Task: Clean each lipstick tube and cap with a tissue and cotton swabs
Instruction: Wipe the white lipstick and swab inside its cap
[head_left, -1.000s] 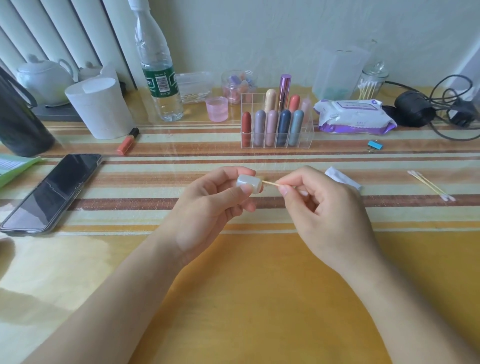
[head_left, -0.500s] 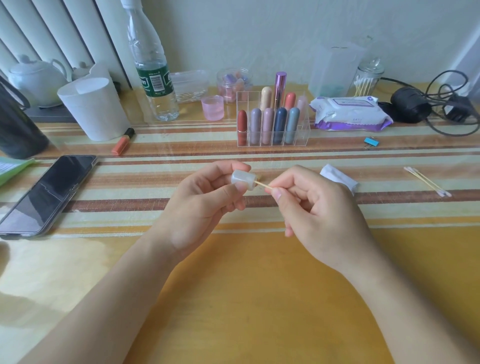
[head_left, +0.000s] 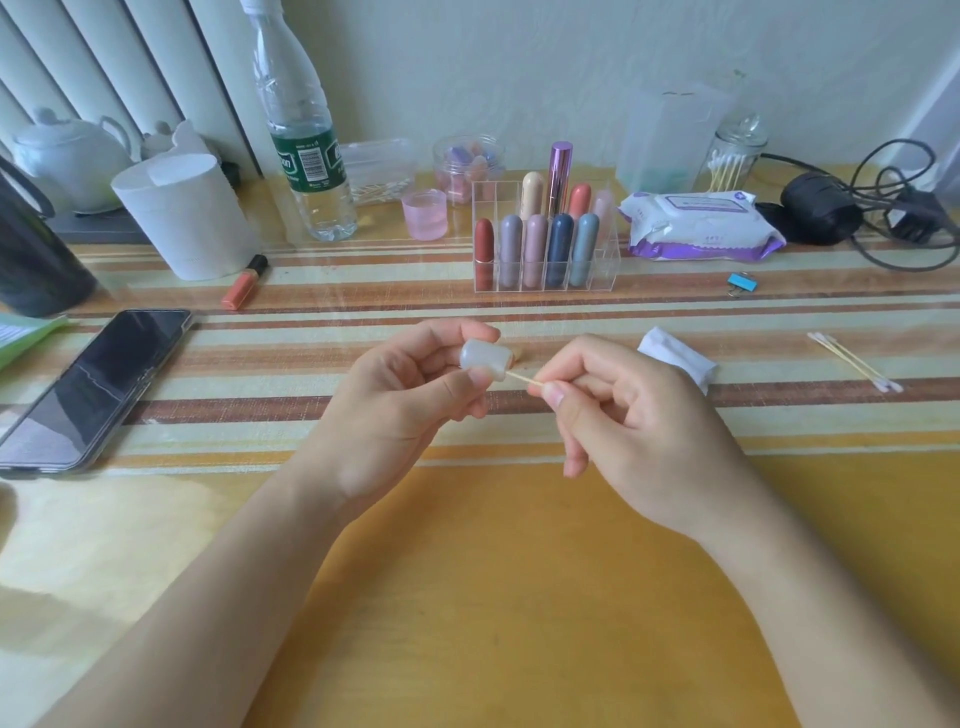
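Note:
My left hand (head_left: 405, 405) grips a pale translucent lipstick cap (head_left: 484, 359) between thumb and fingers, its opening turned right. My right hand (head_left: 634, 421) pinches a cotton swab (head_left: 523, 380) whose far tip is hidden inside the cap. A folded white tissue (head_left: 678, 356) lies just behind my right hand. Several lipsticks stand in a clear organizer (head_left: 545, 244) further back. Two used swabs (head_left: 854, 362) lie on the table at the right.
A phone (head_left: 98, 384) lies at the left. Behind it stand a tissue roll (head_left: 184, 218), an orange lip gloss (head_left: 244, 283), a water bottle (head_left: 306, 150) and a pink cup (head_left: 425, 214). A wipes pack (head_left: 698, 226), swab jar (head_left: 735, 156), blue clip (head_left: 742, 283) and cables (head_left: 893, 213) sit back right.
The cap has tilted slightly in my left hand and the swab stick has drawn a little way out, showing more of its length. Both hands stay in the same place.

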